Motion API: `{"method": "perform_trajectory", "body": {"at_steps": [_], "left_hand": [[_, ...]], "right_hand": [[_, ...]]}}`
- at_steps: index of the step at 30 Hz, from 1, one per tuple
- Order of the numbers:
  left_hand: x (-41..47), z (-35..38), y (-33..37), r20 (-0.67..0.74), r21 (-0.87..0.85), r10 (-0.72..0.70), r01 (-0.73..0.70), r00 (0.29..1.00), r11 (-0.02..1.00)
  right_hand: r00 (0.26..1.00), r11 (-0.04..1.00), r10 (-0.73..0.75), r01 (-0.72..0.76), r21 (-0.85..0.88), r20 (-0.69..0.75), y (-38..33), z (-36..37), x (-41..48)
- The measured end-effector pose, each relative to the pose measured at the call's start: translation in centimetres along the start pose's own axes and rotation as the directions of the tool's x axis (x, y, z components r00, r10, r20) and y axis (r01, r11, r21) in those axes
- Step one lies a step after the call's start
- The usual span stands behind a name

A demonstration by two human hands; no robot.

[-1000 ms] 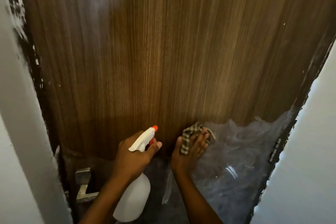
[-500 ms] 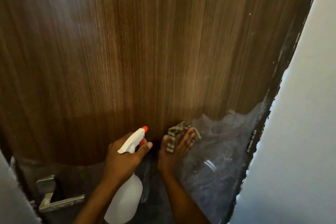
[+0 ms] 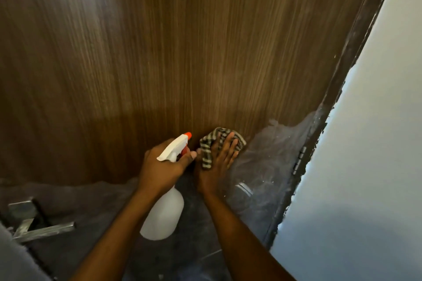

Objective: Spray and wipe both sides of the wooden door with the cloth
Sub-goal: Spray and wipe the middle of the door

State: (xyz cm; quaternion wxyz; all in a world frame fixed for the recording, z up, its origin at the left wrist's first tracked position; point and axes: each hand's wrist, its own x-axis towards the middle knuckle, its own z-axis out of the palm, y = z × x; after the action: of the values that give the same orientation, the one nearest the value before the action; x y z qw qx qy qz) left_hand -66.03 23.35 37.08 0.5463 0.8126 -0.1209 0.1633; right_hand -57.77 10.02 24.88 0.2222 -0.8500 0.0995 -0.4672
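The wooden door (image 3: 205, 52) filled most of the view, upright and close in front of the person, its grain running top to bottom. The cloth (image 3: 212, 140), a striped rag, lay bunched against the door's face low in the middle. It sat right at the ragged edge where bare wood met a cloudy plastic film (image 3: 274, 157) that covered the lower part of the panel.

The right hand (image 3: 217, 166) lay flat over the cloth with its fingers straight and spread, so its grip was released rather than clenched. It pressed the rag to the wood with palm and fingers, which seemed meant to spread the pressure over a wide patch for wiping. A strip of the cloth hung down by the thumb.

Just beside it, the left hand (image 3: 162, 166) had its grip wrapped round the neck of the white spray bottle (image 3: 164, 214). The orange nozzle (image 3: 188, 135) was aimed at the door, almost at the cloth. Holding the bottle that near probably let the person wet the wood and wipe the same spot without putting anything down.

Farther out, a metal door handle (image 3: 38, 226) stuck out at the lower left. A hinge (image 3: 299, 162) sat at the door's right edge against the dark frame (image 3: 356, 52), and a white wall (image 3: 365, 166) rose beyond it. Only this face of the door showed, so the state of the other side could not be judged.
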Motion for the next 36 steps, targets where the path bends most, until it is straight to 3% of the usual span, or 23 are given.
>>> {"method": "perform_trajectory", "body": {"at_steps": [2,4,7,9,11,14,16,19,21,23,24,26,29,31,33,36], "left_hand": [[-0.2,1.1,0.2,-0.011,0.003,0.006,-0.006,1.0,1.0],[-0.5,2.1,0.1,-0.03,0.016,-0.015,0.016,0.999,1.0],[-0.9,3.6,0.0,-0.042,0.018,-0.048,0.049,0.998,0.999],[-1.1,4.5,0.4,-0.06,0.006,-0.046,0.046,0.997,0.999],[-1.2,5.7,1.2,-0.079,0.002,-0.049,0.049,0.996,0.999],[-1.1,7.3,2.1,-0.093,0.008,-0.032,0.033,0.995,0.999],[-1.1,8.3,2.7,-0.094,0.009,-0.022,0.023,0.995,1.0],[-1.2,9.6,3.0,-0.096,0.001,-0.067,0.068,0.993,0.998],[-1.3,10.3,3.1,-0.093,0.013,-0.096,0.097,0.991,0.995],[-1.5,10.9,3.2,-0.089,0.024,-0.121,0.124,0.989,0.992],[-1.5,11.2,3.3,-0.087,0.021,-0.13,0.132,0.988,0.991],[-1.6,12.0,3.6,-0.078,0.01,-0.127,0.128,0.989,0.992],[-1.6,13.4,4.1,-0.059,-0.001,-0.122,0.122,0.991,0.993],[-1.6,14.4,4.4,-0.041,-0.01,-0.122,0.122,0.992,0.993],[-1.5,15.3,4.8,-0.03,-0.023,-0.115,0.115,0.993,0.993],[-1.8,16.5,5.4,-0.009,-0.058,-0.11,0.109,0.994,0.992]], "right_hand": [[0.973,0.952,0.227,-0.214,0.218,-0.036,1.2,-0.9,0.9],[0.885,0.8,0.464,-0.431,0.419,0.025,3.3,-2.0,2.8],[0.778,0.659,0.622,-0.581,0.476,0.089,7.1,-3.9,7.1],[0.781,0.681,0.622,-0.572,0.457,0.051,7.7,-4.9,9.8],[0.834,0.755,0.551,-0.484,0.442,-0.028,6.6,-5.4,11.1],[0.969,0.943,0.221,-0.184,0.279,-0.107,4.5,-4.2,8.6],[0.983,0.952,0.157,-0.126,0.278,-0.092,4.9,-3.4,6.5],[0.927,0.868,0.375,-0.353,0.349,0.007,8.4,-3.8,6.8],[0.785,0.68,0.615,-0.577,0.452,0.075,11.3,-4.5,9.3],[0.661,0.515,0.746,-0.652,0.557,0.084,13.4,-5.6,13.0],[0.646,0.497,0.76,-0.65,0.574,0.072,14.1,-6.4,14.9],[0.71,0.572,0.702,-0.613,0.545,0.063,14.6,-8.1,18.1],[0.876,0.793,0.482,-0.43,0.432,-0.012,14.0,-9.4,19.9],[0.928,0.879,0.372,-0.343,0.332,-0.027,13.9,-9.2,18.8],[0.892,0.84,0.451,-0.44,0.317,0.043,14.6,-8.8,16.3],[0.771,0.705,0.613,-0.633,0.319,0.172,16.5,-8.6,13.1]]}}
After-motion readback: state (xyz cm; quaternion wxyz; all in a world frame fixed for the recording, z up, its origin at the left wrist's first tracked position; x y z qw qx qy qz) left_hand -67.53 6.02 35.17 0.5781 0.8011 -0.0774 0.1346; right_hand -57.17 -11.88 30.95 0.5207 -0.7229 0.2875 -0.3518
